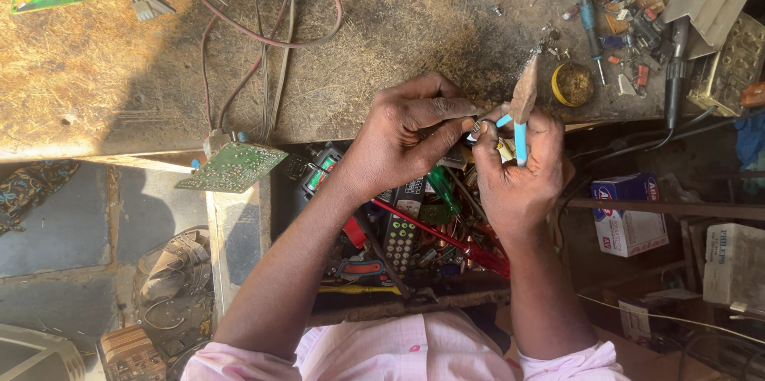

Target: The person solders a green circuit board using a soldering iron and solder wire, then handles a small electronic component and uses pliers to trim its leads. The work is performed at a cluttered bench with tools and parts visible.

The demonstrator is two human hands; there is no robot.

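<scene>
Hands up close over the drawer (398, 253), off the table (398, 22), so I get light on the work. Left hand (394, 142) fingers pinch a small metal part (476, 124). Right hand (518, 178) fingers grip a blue tool (519, 142), tip steadied against the part.

My left hand (398, 142) came in from seven o'clock, forearm bare, pink sleeve pushed to the elbow. Its fingers curled inward, thumb and forefinger pinched together toward three o'clock. My right hand (522, 170) rose from five o'clock, palm turned toward me, fingers folded shut at twelve o'clock. Both sets of fingertips met, touching, between the two wrists.
</scene>
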